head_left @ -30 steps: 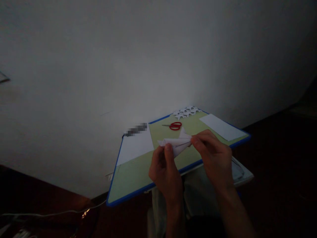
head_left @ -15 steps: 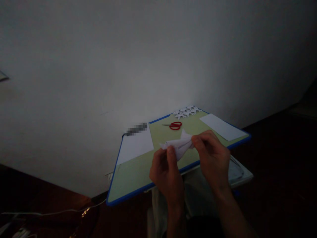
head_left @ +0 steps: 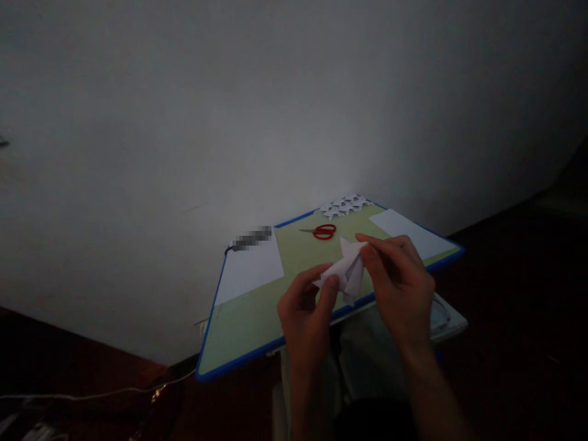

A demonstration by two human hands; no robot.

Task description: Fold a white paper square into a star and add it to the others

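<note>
A folded white paper figure (head_left: 350, 269) with pointed flaps is held up over the near edge of the board. My left hand (head_left: 307, 306) pinches its left end between thumb and fingers. On its upper right side, my right hand (head_left: 399, 282) grips a corner with thumb and forefinger. Red-handled scissors (head_left: 324, 231) lie just beyond the paper, blades toward the left. At the board's far corner rest several small folded paper figures (head_left: 344, 207) in rows.
The green board (head_left: 248, 331) has a blue rim and stands against a white wall (head_left: 229, 110). White sheets lie on its left (head_left: 252, 269) and right (head_left: 413, 233). A blurred-out dark item (head_left: 252, 238) sits by the left sheet. A white cable (head_left: 101, 395) runs low at left.
The paper figure has turned, its left end swinging lower and nearer to the right hand. My left hand has shifted its thumb, and the right fingers have extended over the top corner.
</note>
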